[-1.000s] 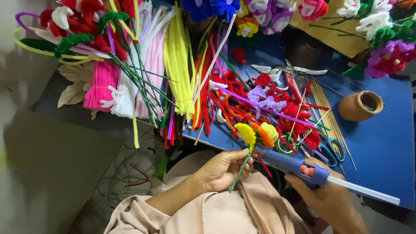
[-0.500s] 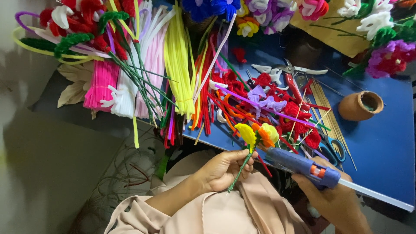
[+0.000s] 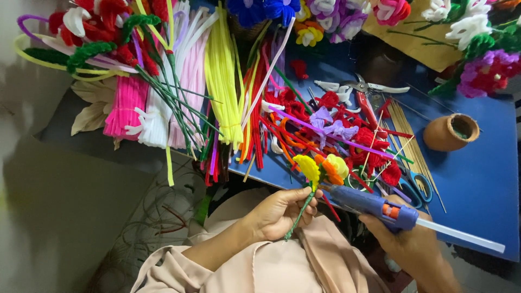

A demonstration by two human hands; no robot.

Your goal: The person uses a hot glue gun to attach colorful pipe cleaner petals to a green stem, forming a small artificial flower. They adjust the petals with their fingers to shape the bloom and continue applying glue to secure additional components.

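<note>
Two hands work just off the near edge of the blue surface (image 3: pixel 477 179). The left hand (image 3: pixel 279 212) pinches the green stem of a yellow-and-orange pipe-cleaner flower (image 3: pixel 323 169), whose petals look formed already. The right hand (image 3: pixel 410 244) grips a blue glue gun (image 3: pixel 374 203), nozzle touching the bloom's base; gluing seems underway. Loose pipe cleaners (image 3: pixel 222 81), scissors (image 3: pixel 420 187) and a small clay pot (image 3: pixel 450 132) lie beyond.
</note>
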